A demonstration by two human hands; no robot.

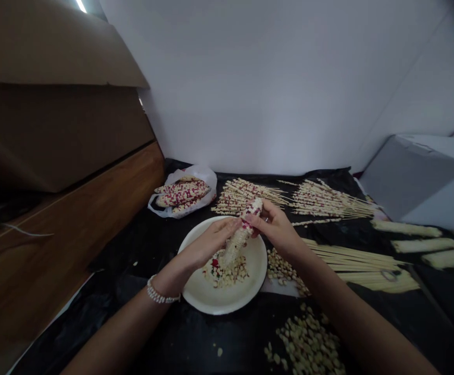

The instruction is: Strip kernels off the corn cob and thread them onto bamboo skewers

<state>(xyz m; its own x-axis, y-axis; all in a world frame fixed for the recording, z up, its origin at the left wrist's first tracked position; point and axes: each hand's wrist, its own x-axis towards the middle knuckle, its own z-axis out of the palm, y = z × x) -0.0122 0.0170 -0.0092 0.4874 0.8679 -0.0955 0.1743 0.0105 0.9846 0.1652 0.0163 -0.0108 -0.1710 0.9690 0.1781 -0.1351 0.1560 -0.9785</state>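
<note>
An ear of corn (235,247) is tilted over a white bowl (219,304), its lower part stripped to bare cob and its upper part still bearing white and dark red kernels. My left hand (213,239) is closed on its left side, thumb near the remaining kernels. Around the upper end, my right hand (276,224) is closed, with its thumb pressed on the kernels. Loose kernels (227,276) lie in the bowl beneath the cob. A beaded bracelet (159,294) circles my left wrist.
Whole corn ears (184,194) lie in a plastic bag behind the bowl. Kernel-threaded sticks (320,200) fan out at the back. Bare sticks (367,265), stripped cobs (424,246) and a kernel pile (309,341) are on the right. Cardboard boxes (55,135) stand at left.
</note>
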